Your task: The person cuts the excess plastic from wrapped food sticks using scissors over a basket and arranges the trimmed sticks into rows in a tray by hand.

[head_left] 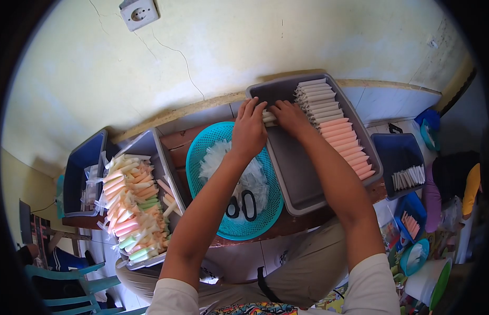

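Observation:
My left hand (250, 128) is over the left rim of a grey tray (292, 181), fingers curled at the end of some pale tube-shaped ice pops (268, 117). My right hand (292, 116) closes on the other end of these pops, inside the tray; its fingertips are partly hidden. Along the tray's right side lies a neat column of wrapped ice pops, greyish-white ones (323, 102) at the back and pink ones (344, 142) in front. Beside my left forearm, a turquoise basket (278, 210) holds clear plastic scraps and black-handled scissors (248, 206).
A grey bin (168, 173) at left is heaped with a jumble of pink, cream and green pops (131, 205). Dark blue bins stand at far left (76, 184) and right (397, 149). A wall rises behind the table. Another person (454, 178) is at far right.

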### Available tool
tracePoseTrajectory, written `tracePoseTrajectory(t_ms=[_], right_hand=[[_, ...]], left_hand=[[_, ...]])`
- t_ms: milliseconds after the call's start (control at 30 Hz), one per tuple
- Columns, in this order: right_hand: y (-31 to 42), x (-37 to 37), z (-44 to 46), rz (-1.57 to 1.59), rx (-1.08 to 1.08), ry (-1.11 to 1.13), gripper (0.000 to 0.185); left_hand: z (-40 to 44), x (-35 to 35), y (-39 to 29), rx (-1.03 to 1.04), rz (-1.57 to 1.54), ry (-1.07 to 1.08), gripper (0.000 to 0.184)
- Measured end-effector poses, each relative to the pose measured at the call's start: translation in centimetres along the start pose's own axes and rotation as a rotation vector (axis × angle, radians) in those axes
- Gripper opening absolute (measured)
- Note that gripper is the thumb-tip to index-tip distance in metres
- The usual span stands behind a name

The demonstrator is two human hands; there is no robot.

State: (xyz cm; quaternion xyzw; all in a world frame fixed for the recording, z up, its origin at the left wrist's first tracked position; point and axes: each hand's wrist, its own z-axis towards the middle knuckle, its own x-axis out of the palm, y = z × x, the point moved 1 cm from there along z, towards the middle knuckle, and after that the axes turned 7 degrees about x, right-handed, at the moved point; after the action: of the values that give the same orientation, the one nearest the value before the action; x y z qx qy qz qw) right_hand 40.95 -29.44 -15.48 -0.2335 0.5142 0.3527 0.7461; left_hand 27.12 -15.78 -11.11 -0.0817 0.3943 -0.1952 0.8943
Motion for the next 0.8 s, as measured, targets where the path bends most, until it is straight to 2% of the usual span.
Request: tracePoseTrajectory(t_ms=[33, 100, 133, 200, 233, 300, 433, 500, 600, 800], right_hand=[[-0.1, 0.2, 0.0, 0.001, -0.001, -0.003, 0.03], [-0.6, 0.9, -0.4, 0.057, -0.109, -0.196, 0.035], [-0.7, 1.6, -0.6, 0.056, -0.11, -0.196, 0.035], [-0.7, 2.4, -1.0, -0.02, -0.1, -0.238, 0.053], [-1.0, 2.4, -1.0, -0.021, -0.1, -0.238, 0.053], [-1.3, 2.5, -0.9, 0.188, -0.096, -0.185, 0.043], [-0.3, -1.1, -0.3, 0.065, -0.011, -0.039, 0.033], [0.0, -1.5, 0.0, 0.013, -0.073, -0.078, 0.014], [0.3, -1.1, -0.1, 0.065, -0.112, -0.201, 0.012], [0.2, -2.4, 0.5, 0.131, -0.042, -0.181, 0.013]], left_hand=[[0.0, -0.1, 0.0, 0.001, 0.003, -0.001, 0.048], [0.0, 0.0, -0.2, 0.005, 0.021, -0.029, 0.038], [0.0, 0.0, -0.2, 0.005, 0.021, -0.03, 0.038], [-0.1, 0.0, -0.2, 0.002, 0.024, -0.025, 0.038], [-0.1, 0.0, -0.3, 0.003, 0.024, -0.026, 0.038], [-0.1, 0.0, -0.3, -0.009, 0.012, -0.024, 0.038], [-0.1, -0.2, -0.4, -0.018, 0.003, -0.013, 0.038], [-0.1, -0.2, -0.4, -0.025, -0.009, 0.007, 0.048], [-0.2, -0.1, -0.3, -0.012, -0.003, 0.001, 0.047], [0.2, -0.1, -0.1, -0.014, 0.004, 0.011, 0.044]])
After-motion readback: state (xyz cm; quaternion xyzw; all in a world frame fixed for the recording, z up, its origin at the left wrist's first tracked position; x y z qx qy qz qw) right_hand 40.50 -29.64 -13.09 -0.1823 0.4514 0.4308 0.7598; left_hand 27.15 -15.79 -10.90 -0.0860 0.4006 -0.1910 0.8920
